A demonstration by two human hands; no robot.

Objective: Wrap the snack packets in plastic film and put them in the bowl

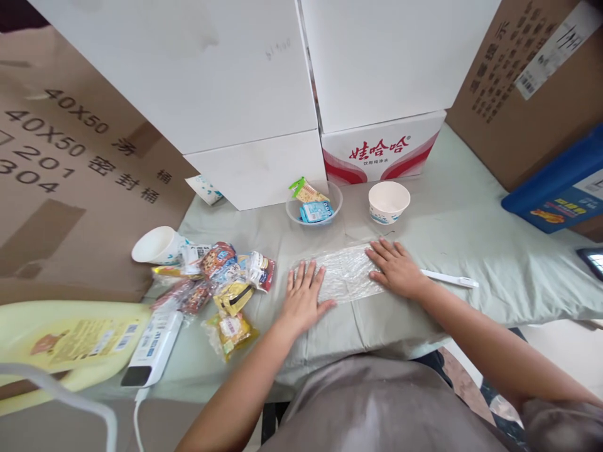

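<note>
A folded clear plastic sheet or bag (348, 273) lies flat on the cloth-covered table in front of me. My left hand (304, 296) rests on its left end, palm down with fingers spread. On the right end lies my right hand (394, 269), also flat with its fingers apart. Just past my right hand, a slim white pen-like tool (453, 279) lies on the cloth. Behind the plastic stand a clear bowl (338, 210) with a few snack packets (316, 212) in it and a white paper cup (389, 199).
Several wrapped snacks (234, 295) are heaped left of my left hand, beside a tipped paper cup (157, 245). Nearer the left edge are a white power bank (157, 348) with a cable and a yellow jug (94, 336). White boxes (249, 75) and brown cartons (70, 207) wall the back and sides.
</note>
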